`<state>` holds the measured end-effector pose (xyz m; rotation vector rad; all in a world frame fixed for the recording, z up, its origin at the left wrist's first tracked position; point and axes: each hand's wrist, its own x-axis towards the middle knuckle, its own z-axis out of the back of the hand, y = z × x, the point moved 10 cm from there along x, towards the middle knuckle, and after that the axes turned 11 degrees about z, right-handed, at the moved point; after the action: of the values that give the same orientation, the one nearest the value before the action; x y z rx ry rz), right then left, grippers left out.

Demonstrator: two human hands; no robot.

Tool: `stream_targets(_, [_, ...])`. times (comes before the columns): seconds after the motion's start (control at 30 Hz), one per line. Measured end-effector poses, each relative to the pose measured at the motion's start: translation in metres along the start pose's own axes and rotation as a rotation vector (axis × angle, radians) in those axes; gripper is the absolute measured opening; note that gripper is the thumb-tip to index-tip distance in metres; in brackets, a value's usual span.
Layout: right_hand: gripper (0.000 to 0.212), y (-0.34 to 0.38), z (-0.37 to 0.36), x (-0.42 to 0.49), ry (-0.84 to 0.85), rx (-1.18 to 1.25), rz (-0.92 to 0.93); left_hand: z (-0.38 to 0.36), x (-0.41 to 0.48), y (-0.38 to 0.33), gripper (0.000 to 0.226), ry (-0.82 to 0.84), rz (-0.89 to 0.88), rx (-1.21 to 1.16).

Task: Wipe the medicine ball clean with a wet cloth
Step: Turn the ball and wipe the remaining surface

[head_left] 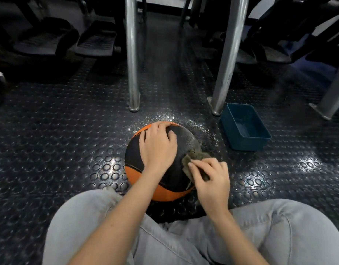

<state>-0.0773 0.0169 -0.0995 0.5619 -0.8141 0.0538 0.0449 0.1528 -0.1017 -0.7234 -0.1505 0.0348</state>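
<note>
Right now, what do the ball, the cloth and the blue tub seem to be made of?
The medicine ball: likely rubber, pebbled matte skin, black and orange panels. The cloth: soft grey-brown fabric, crumpled under the right hand; fibre unclear. The blue tub: probably plastic, smooth thin walls, dull sheen.

The single camera rides on my head, wide-angled, facing forward and steeply down at the floor [50,150] where I sit. It is close. My knees [84,217] fill the bottom edge, my left hand [158,148] and my right hand [210,180], pinching the cloth [193,157], meet the medicine ball [186,138] mid-frame, and metal posts [132,64] and a blue tub [247,144] stand just beyond.
</note>
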Motion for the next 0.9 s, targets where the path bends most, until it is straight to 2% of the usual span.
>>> stream_targets(0.1, [0.021, -0.008, -0.007, 0.023, 0.010, -0.010, 0.047, 0.002, 0.000, -0.005, 0.031, -0.032, -0.094, -0.002])
stream_targets(0.27, [0.012, -0.051, -0.059, 0.087, 0.257, 0.112, -0.149, 0.006, -0.006, -0.004, 0.031, -0.039, -0.165, -0.016])
stream_targets(0.33, [0.012, -0.048, -0.060, 0.083, 0.295, 0.146, -0.158, 0.007, -0.007, 0.000, 0.030, -0.044, -0.160, -0.024])
stream_targets(0.47, [0.014, -0.001, -0.017, 0.030, 0.155, 0.072, 0.033, 0.008, 0.000, 0.001, 0.030, -0.018, -0.170, -0.057])
stream_targets(0.57, [0.019, 0.008, -0.011, 0.021, 0.131, 0.063, 0.124, 0.002, 0.003, -0.005, 0.032, 0.062, -0.220, -0.088])
stream_targets(0.77, [0.014, -0.048, -0.059, 0.085, 0.296, 0.096, -0.178, 0.006, -0.007, -0.005, 0.036, 0.057, -0.257, -0.095])
stream_targets(0.83, [0.013, -0.038, -0.057, 0.079, 0.297, 0.081, -0.160, 0.009, -0.007, -0.002, 0.035, 0.042, -0.235, -0.116])
stream_targets(0.9, [0.012, -0.011, -0.038, 0.062, 0.222, 0.023, -0.029, 0.010, -0.004, 0.001, 0.035, 0.036, -0.224, -0.130])
